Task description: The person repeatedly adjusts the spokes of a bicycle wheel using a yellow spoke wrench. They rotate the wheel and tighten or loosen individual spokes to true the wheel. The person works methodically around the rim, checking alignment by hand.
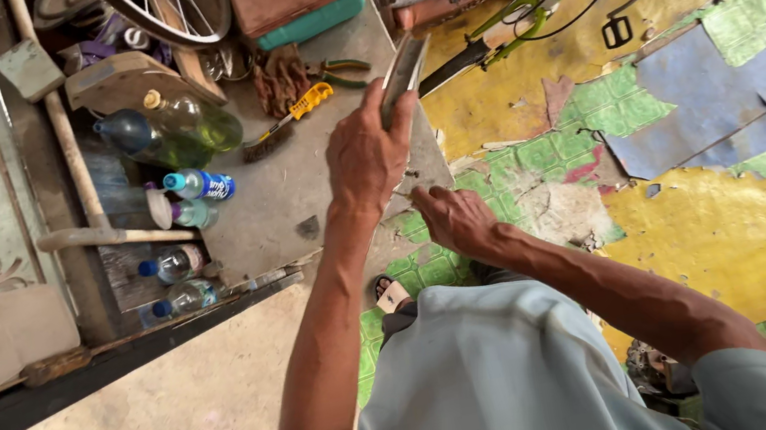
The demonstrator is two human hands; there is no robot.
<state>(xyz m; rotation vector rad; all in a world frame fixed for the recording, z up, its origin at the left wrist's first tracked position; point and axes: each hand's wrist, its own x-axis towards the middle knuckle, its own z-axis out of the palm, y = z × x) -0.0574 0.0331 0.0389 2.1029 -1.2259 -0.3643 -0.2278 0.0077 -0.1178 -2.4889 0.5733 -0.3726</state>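
Head view looks straight down on a person standing at a low grey worktop beside a patchwork floor of yellow, green and blue covering. Left hand is raised above the worktop edge, arm extended forward and nearly straight, with its grip closed around the lower end of a flat grey metal strip held tilted upward and away from the body. Right hand sits lower and closer to the body, elbow bent, fingers curled downward near the worktop corner; whether its grip encloses anything cannot be told from this angle, since the palm faces away. The step in hand appears to be inspection or positioning of the strip. The next move calls for a firm hold on the strip and clearance from the bicycle frame lying just beyond it. On the worktop rest a wire brush with a yellow handle and a pair of pliers, with plastic bottles clustered at the left edge.
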